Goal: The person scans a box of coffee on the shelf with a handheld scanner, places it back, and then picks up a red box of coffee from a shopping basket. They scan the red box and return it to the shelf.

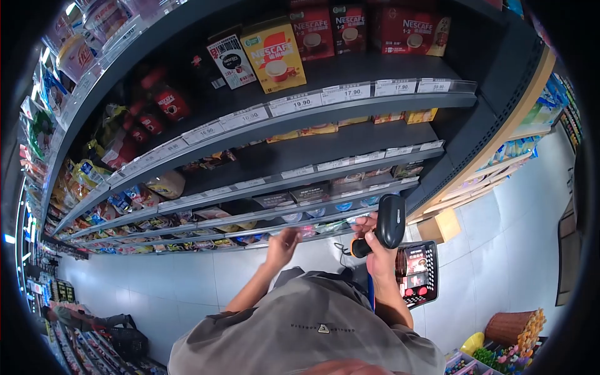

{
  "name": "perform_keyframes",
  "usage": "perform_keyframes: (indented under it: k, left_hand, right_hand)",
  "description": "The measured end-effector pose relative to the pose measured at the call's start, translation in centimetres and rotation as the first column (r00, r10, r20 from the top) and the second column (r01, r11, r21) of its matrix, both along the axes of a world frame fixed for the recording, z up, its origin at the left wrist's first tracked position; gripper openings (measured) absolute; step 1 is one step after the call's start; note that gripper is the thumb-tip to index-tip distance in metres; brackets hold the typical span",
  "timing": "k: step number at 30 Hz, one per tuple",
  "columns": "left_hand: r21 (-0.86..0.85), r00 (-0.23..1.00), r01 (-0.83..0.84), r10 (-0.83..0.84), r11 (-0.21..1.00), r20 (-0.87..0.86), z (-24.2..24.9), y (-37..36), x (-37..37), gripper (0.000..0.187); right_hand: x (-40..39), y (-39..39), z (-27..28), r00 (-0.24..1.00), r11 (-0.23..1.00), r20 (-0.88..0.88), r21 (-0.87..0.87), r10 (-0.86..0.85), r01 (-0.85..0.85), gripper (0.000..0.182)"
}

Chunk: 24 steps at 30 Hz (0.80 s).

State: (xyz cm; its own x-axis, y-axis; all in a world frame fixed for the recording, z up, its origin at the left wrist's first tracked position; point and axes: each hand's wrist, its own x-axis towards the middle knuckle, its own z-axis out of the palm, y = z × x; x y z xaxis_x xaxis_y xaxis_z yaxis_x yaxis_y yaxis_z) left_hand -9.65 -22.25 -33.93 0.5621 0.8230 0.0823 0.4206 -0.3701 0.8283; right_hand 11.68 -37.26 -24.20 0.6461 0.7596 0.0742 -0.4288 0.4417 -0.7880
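My right hand (377,250) is wrapped round a black handheld device (391,222) with an orange ring near its lower part. My left hand (283,247) is raised in front of the lower shelves, its fingers curled together; whether anything is between them is too small to tell. Beside my right forearm stands a black basket (433,281) holding red and dark boxes (415,261). Ahead, the upper shelf carries a yellow Nescafe box (274,59), a white and black box (232,62) and red Nescafe boxes (312,34).
Price labels (302,104) line the curved shelf edges. An open cardboard box (439,226) is on the floor at the shelf's end. Bagged goods fill the left shelves. A woven basket (507,327) with flowers is at the lower right. A person (81,317) is at the far left.
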Motion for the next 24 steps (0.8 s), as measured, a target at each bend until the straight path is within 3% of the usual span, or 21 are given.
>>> perform_keyframes:
  k: [4,5,8,9,10,11,12,15,18,20,21,22,23,24]
  left_hand:
    - [-0.201,1.0,0.014,-0.018,0.98,-0.018,-11.9,-1.1,-5.6,0.016]
    - [-0.227,0.991,-0.048,0.018,0.973,-0.135,-12.1,-1.3,-6.7,0.017]
    - [-0.42,0.977,-0.169,0.096,0.892,-0.189,-18.8,-1.3,-13.6,0.014]
    - [-0.24,0.947,0.086,-0.154,0.967,-0.281,-22.2,-0.2,-17.5,0.013]
    - [-0.33,0.769,0.062,-0.256,0.942,-0.586,-19.1,-0.7,-17.8,0.015]
    - [-0.188,0.204,0.543,-0.346,0.818,-0.916,-32.9,1.5,-25.4,0.021]
    - [-0.256,0.617,-0.213,-0.073,0.943,-0.783,-35.7,0.5,-29.5,0.023]
    - [-0.328,0.6,-0.084,-0.215,0.941,-0.771,-38.0,0.4,-34.4,0.023]
    - [-0.362,0.584,0.073,-0.334,0.929,-0.74,-39.4,3.0,-34.6,0.023]
    - [-0.394,0.558,0.175,-0.421,0.902,-0.715,-39.9,4.1,-33.8,0.023]
    - [-0.279,0.32,0.567,-0.52,0.775,-0.792,-41.2,4.4,-33.4,0.022]
    - [-0.192,0.076,0.86,-0.492,0.472,-0.867,-41.5,5.2,-31.4,0.023]
    - [-0.203,0.064,0.866,-0.503,0.456,-0.862,-38.1,4.3,-29.2,0.023]
    - [-0.467,0.462,0.557,-0.723,0.687,-0.513,-32.4,5.2,-26.1,0.021]
  right_hand:
    - [-1.1,-1.6,-2.7,0.997,0.99,-0.075,-0.139,-0.016,0.006,0.04]
    - [-1.4,-2.2,-3.2,0.999,0.981,-0.037,-0.193,-0.002,-0.005,0.035]
    - [-3.2,-4.2,-5.3,0.998,0.935,0.058,-0.354,-0.011,0.031,0.021]
    - [-4.0,-4.8,-6.7,0.996,0.913,0.086,-0.403,-0.024,0.056,0.018]
    - [-5.1,-5.4,-6.4,0.995,0.886,0.09,-0.456,-0.042,0.079,0.019]
    - [-6.2,-6.2,-7.3,0.991,0.867,0.111,-0.484,-0.069,0.115,0.02]
    - [-7.4,-7.0,-8.3,0.986,0.847,0.14,-0.51,-0.09,0.149,0.021]
    - [-11.4,-8.8,-9.3,0.968,0.792,0.172,-0.557,-0.184,0.249,0.027]
    - [-14.6,-9.9,-9.3,0.917,0.72,0.32,-0.576,-0.237,0.387,0.032]
    - [-16.2,-10.7,-8.9,0.918,0.699,0.302,-0.597,-0.258,0.393,0.036]
    - [-16.9,-11.1,-8.8,0.918,0.683,0.295,-0.615,-0.264,0.394,0.037]
    - [-17.5,-11.5,-8.8,0.919,0.671,0.29,-0.628,-0.268,0.394,0.037]
    - [-18.1,-12.0,-9.1,0.933,0.68,0.241,-0.639,-0.267,0.36,0.038]
    - [-18.7,-12.4,-9.2,0.932,0.667,0.236,-0.651,-0.276,0.362,0.038]
